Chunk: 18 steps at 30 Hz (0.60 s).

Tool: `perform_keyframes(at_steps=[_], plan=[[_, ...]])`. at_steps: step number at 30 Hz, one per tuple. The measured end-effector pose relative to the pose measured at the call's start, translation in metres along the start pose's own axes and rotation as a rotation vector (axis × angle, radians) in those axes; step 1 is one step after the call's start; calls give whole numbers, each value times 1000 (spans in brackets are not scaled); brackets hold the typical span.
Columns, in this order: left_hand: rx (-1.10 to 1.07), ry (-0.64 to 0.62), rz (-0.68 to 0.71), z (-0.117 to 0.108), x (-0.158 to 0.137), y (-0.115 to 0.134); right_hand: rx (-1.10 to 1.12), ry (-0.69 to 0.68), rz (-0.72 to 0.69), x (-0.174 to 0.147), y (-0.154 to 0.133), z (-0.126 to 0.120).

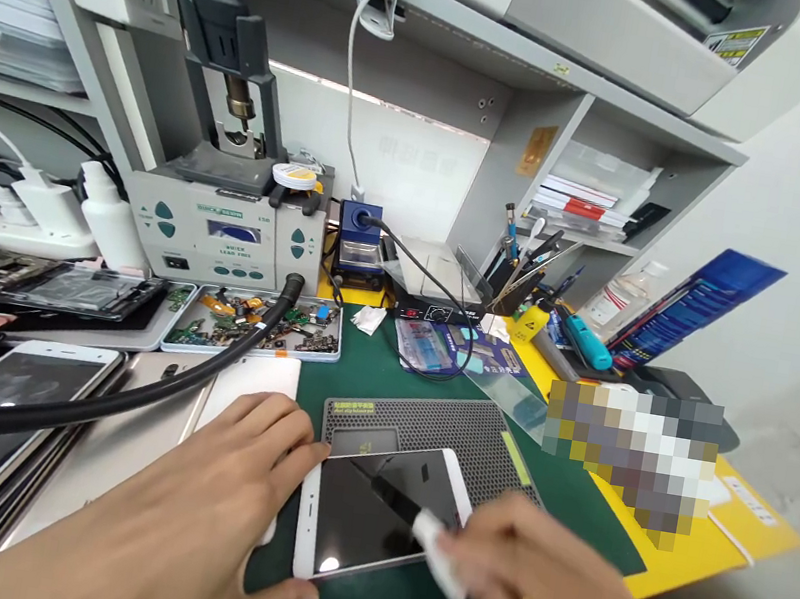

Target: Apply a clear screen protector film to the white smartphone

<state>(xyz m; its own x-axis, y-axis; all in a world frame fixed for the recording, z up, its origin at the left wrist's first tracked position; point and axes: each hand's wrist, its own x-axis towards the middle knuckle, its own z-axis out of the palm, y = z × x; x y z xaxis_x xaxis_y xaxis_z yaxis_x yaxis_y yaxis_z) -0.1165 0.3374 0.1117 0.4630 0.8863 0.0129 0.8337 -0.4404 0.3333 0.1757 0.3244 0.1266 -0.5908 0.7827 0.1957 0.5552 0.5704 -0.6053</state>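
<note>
A white-framed smartphone [385, 515] lies with its dark, glossy screen up, partly over a grey honeycomb-patterned mat [426, 425]. My left hand [216, 503] spans the phone's left end, index finger at the far corner and thumb at the near one, holding it in place. Over the phone's right end, my right hand [539, 575] is closed on a white tissue-like piece [440, 554], blurred by motion. A dark elongated shape runs across the screen from the white piece; whether it is a tool or a reflection I cannot tell.
A hot-air station [221, 226] stands behind, its black hose [149, 396] crossing the left side. Several phones [15, 380] lie stacked at left. A tray of small parts [255, 327], a soldering stand [359, 247] and a teal-handled tool [589, 342] are further back.
</note>
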Motion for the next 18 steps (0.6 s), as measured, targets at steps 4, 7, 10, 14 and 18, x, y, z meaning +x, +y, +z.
perform_keyframes(at_steps=[4,7,10,14,18], plan=[[-1,-7,-5,-2,1,1,-182,181,15,17,26,0],[-13,-22,-6,-4,1,2,-334,108,3,20,37,12],[-26,-12,-1,-5,1,2,-502,76,-22,19,35,23],[-46,18,2,-4,-1,-1,-639,39,-91,23,26,32],[-38,73,29,-2,-2,-3,-723,23,-210,32,14,41]])
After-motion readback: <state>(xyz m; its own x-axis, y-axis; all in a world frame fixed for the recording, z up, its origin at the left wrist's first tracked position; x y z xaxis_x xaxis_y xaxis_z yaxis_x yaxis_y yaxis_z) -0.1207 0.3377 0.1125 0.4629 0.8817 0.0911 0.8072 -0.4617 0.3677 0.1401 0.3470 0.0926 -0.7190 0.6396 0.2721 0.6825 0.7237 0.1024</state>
